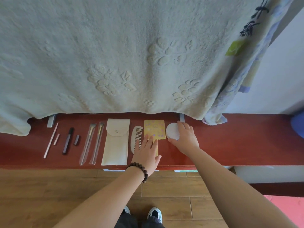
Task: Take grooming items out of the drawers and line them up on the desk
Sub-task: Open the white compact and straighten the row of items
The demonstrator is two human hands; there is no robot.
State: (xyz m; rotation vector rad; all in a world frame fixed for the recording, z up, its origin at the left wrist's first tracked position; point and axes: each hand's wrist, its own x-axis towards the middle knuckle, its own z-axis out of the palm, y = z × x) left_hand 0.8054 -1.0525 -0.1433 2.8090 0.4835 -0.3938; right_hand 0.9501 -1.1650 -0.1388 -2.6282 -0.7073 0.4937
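Observation:
A row of grooming items lies on the red-brown desk [230, 142]. From the left: a thin pink stick [51, 140], a short pink cap [56, 139], a dark tube [67, 141], a small dark cap [76, 139], two wrapped brushes [92, 143], a cream pouch [116, 142], a white comb [135, 139], a yellow hand mirror [154, 129]. My left hand [146, 153] lies flat over the mirror's handle and the comb's edge. My right hand [186, 137] grips a round white case [171, 131] resting on the desk beside the mirror.
A pale green towel [131, 55] hangs over the desk's back edge, with a printed cloth [238, 79] at its right. A blue object [297, 124] sits at the far right. Wooden floor [49, 195] and my shoes are below the desk front.

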